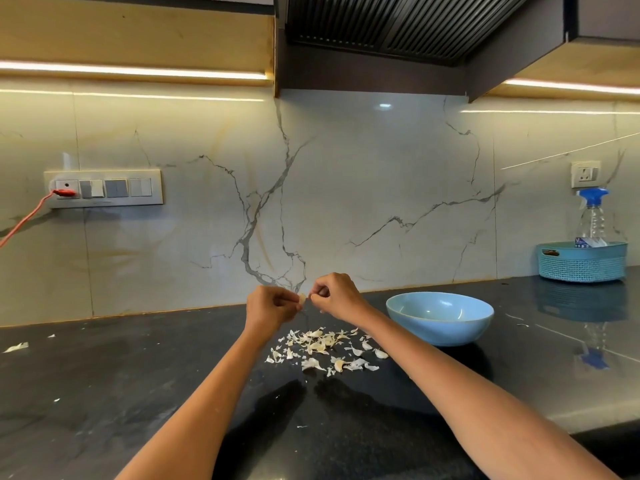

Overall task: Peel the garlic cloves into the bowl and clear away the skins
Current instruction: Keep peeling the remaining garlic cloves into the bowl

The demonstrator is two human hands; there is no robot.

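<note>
Above the dark counter (pixel 104 393) my left hand (pixel 270 306) pinches a small pale garlic clove (pixel 302 299) at its fingertips. My right hand (pixel 337 297) has its fingertips curled against the clove's right side, pinching at its skin. Below the hands lies a scatter of white garlic skins (pixel 325 348), with a few cloves among them. A light blue bowl (pixel 440 318) stands to the right of the hands; its contents are hidden by the rim.
A teal basket (pixel 583 261) holding a spray bottle (pixel 593 216) stands at the back right. A switch panel (pixel 104 188) with a red cable (pixel 24 220) is on the wall at left. Stray skin bits (pixel 15 347) lie at the far left.
</note>
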